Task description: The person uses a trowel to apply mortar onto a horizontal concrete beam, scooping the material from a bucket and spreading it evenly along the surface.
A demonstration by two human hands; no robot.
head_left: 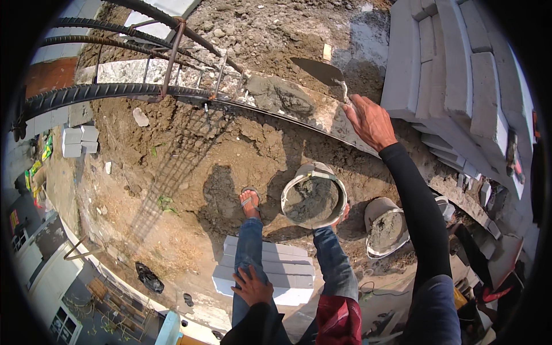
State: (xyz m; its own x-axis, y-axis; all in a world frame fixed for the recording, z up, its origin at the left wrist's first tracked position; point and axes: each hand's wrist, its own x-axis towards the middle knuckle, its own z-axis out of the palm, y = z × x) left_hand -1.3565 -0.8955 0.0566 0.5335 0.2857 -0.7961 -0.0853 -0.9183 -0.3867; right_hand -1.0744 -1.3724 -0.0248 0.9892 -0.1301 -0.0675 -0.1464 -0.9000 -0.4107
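Steel rebar (115,90) L, blocks (440,63) R, trowel (319,71) btwn

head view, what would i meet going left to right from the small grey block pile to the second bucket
small grey block pile → crumpled black plastic → left hand → first bucket of grey mix → second bucket of grey mix
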